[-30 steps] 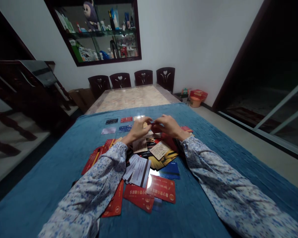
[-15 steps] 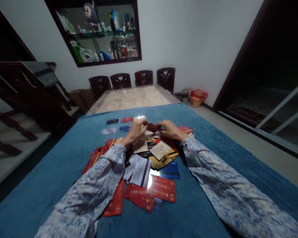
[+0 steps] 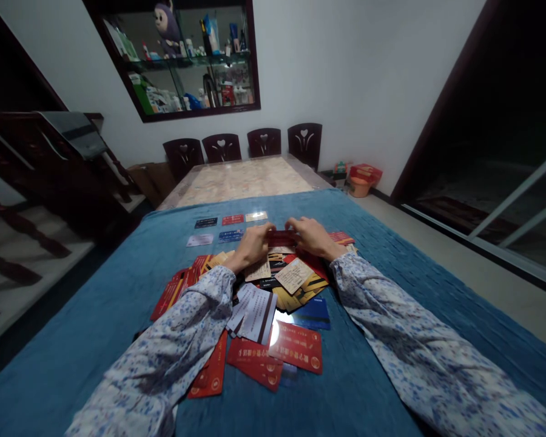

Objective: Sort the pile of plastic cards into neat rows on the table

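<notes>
Between my left hand [image 3: 253, 244] and my right hand [image 3: 312, 235] is a dark red card [image 3: 282, 237], pinched at both ends above a heap of cards. Right under it lie cream cards [image 3: 293, 275], black ones and yellow ones [image 3: 287, 300]. Closer to me are white cards with a dark stripe [image 3: 256, 314], a blue card [image 3: 310, 313] and several red cards [image 3: 296, 347]. More red cards [image 3: 175, 288] spread out left of my left wrist. Beyond my left hand, single cards lie in rows: black [image 3: 206, 223], red [image 3: 233, 220], cream [image 3: 256, 216], white [image 3: 200, 240] and blue [image 3: 230, 235].
A blue cloth [image 3: 118, 279] covers the near part of the table; the bare stone-patterned top [image 3: 250, 176] shows behind. Dark wooden chairs [image 3: 221, 149] line the far end. An orange bucket [image 3: 358, 187] stands on the floor at the right.
The dark red card has turned from a slant to nearly level between my fingers. My left hand has shifted slightly nearer to me, uncovering the cream card in the back row.
</notes>
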`<action>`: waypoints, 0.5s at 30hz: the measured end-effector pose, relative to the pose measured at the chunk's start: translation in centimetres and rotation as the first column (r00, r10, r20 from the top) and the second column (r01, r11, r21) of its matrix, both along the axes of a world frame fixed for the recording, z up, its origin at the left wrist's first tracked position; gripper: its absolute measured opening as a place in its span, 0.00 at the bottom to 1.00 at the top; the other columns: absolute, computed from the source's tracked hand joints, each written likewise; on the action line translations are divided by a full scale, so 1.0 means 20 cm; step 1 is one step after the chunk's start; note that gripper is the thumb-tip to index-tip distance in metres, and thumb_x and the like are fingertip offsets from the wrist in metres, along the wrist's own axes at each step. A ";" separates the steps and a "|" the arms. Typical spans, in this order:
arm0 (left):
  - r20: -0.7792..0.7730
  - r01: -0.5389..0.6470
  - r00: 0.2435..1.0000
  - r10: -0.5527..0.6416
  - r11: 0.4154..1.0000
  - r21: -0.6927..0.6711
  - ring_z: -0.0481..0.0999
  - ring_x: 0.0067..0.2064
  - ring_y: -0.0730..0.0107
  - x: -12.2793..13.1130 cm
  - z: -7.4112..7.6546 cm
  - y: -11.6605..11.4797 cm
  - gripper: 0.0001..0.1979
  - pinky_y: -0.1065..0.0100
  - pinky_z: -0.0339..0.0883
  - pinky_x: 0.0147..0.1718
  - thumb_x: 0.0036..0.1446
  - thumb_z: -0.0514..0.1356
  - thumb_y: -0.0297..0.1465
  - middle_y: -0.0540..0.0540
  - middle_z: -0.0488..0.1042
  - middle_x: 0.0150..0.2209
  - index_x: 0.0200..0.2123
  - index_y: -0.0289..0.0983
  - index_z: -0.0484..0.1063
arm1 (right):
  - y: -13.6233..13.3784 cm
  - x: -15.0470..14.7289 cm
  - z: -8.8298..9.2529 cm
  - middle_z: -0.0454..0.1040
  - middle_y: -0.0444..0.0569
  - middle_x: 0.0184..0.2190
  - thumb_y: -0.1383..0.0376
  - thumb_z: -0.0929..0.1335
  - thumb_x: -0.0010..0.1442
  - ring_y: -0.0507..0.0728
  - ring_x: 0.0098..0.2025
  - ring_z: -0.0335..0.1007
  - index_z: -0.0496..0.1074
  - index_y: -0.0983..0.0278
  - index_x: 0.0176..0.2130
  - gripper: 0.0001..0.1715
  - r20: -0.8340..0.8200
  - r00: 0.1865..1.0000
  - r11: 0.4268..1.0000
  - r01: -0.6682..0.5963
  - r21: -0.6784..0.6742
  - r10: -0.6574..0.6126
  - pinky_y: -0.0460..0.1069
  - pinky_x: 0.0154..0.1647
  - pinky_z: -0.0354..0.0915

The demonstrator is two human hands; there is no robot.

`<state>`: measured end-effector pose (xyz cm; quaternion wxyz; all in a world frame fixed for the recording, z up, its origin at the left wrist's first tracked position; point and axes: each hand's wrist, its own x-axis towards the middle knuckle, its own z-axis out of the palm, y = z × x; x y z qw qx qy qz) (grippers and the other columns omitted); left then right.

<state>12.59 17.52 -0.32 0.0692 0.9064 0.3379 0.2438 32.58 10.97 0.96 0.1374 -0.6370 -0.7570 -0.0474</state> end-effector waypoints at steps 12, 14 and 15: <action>-0.053 -0.032 0.998 0.034 0.999 0.038 0.81 0.41 0.58 0.01 -0.05 0.03 0.20 0.62 0.71 0.43 0.56 0.55 0.21 0.41 0.82 0.39 0.50 0.37 0.73 | 0.00 0.01 -0.05 0.77 0.56 0.50 0.62 0.67 0.65 0.63 0.49 0.72 0.66 0.61 0.61 0.26 0.037 0.999 0.999 -0.030 -0.029 0.031 0.51 0.43 0.59; -0.041 -0.030 0.999 0.030 0.999 0.020 0.81 0.40 0.59 0.01 -0.05 0.03 0.20 0.63 0.71 0.42 0.56 0.55 0.20 0.42 0.82 0.39 0.50 0.36 0.74 | 0.00 0.00 -0.04 0.76 0.57 0.51 0.61 0.67 0.64 0.64 0.51 0.71 0.65 0.62 0.62 0.28 0.041 0.999 0.999 -0.022 -0.042 0.024 0.52 0.44 0.59; -0.033 -0.031 0.999 0.031 0.999 0.009 0.81 0.40 0.59 0.01 -0.05 0.04 0.20 0.64 0.71 0.42 0.56 0.55 0.20 0.41 0.82 0.39 0.50 0.36 0.74 | -0.01 0.00 -0.04 0.75 0.58 0.51 0.61 0.68 0.64 0.64 0.52 0.70 0.65 0.62 0.62 0.28 0.045 0.999 0.999 -0.018 -0.046 0.020 0.52 0.44 0.59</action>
